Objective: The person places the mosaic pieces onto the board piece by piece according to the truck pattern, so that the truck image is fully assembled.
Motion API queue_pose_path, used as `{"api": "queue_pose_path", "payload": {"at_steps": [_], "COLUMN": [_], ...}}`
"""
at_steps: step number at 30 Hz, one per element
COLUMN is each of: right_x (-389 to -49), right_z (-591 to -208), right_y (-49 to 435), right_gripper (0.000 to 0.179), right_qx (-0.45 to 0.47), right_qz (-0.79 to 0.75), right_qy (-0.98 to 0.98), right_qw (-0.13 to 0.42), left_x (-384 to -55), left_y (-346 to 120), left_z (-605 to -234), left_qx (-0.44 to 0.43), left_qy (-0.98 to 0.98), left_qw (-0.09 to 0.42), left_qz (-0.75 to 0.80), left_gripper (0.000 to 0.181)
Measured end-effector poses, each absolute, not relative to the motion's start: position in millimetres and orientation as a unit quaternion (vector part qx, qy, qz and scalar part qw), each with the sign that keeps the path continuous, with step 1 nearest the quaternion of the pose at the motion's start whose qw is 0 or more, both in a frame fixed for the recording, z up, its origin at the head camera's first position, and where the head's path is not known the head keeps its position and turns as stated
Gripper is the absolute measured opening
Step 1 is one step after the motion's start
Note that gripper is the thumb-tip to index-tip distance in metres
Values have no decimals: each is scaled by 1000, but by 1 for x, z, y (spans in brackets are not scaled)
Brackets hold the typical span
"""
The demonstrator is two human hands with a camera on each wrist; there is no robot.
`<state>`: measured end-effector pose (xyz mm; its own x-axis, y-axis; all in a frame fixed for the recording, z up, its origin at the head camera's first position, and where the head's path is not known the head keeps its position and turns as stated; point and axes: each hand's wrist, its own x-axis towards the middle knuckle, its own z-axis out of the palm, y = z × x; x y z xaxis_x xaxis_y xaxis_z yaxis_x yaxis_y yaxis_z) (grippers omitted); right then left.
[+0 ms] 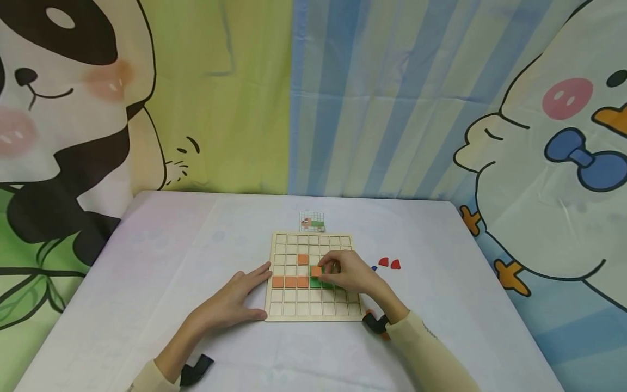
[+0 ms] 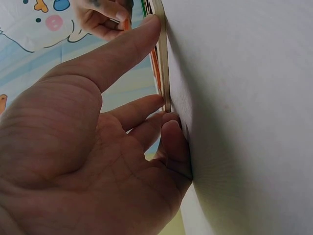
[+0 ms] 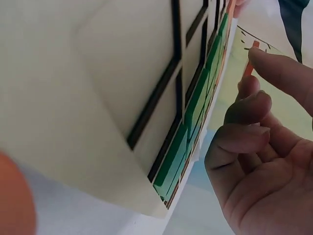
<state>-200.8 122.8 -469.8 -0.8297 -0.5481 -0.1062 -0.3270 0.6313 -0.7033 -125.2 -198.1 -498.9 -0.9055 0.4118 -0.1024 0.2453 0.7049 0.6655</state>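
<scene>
A wooden grid board [image 1: 315, 310] lies flat on the table. My right hand [image 1: 349, 272] pinches an orange square tile [image 1: 316, 270] between thumb and fingertips over the middle of the board; the right wrist view shows this tile [image 3: 249, 66] held clear of the grid. Beneath that hand, a row of green tiles [image 3: 195, 98] sits in the cells, partly hidden in the head view. Left of the green ones are orange tiles [image 1: 290, 282], and one more orange tile [image 1: 303, 259] sits higher up. My left hand [image 1: 232, 299] touches the board's left edge with fingers and thumb spread.
Beyond the board lies a small picture card [image 1: 312, 221] with a gridded pattern. Red pieces [image 1: 395, 264] and a partly hidden blue piece [image 1: 374, 268] are to the right. Orange pieces [image 1: 386, 336] show by my right wrist. Printed curtains [image 1: 372, 98] hang behind the table [image 1: 235, 223].
</scene>
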Motion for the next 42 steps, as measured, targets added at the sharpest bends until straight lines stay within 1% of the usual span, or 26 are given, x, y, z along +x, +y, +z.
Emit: {"api": "queue_pose_path", "payload": {"at_steps": [9,21,33,42], "right_x": [-200,-209,-210,-211], "right_z": [-467,-463,-468,-472], "right_y": [117,104,91,85], "right_gripper": [25,24,24,24], "right_qx": [-243,-276,-269,-265], "right_qz": [-345,-313,-301,-289], "right_qy": [893,898,902,908], "right_qw": [155,140,156,144], "left_x": [-125,-126,-126,-127], "left_y": [-198,-195,-198,-198], "left_z": [-498,-501,-502,-501], "left_qx": [176,169,182,181], "left_qy": [916,915,915,914], "left_qw": [125,134,123,124], "left_qz": [339,340,338,341], "left_gripper": [93,93,92,92]}}
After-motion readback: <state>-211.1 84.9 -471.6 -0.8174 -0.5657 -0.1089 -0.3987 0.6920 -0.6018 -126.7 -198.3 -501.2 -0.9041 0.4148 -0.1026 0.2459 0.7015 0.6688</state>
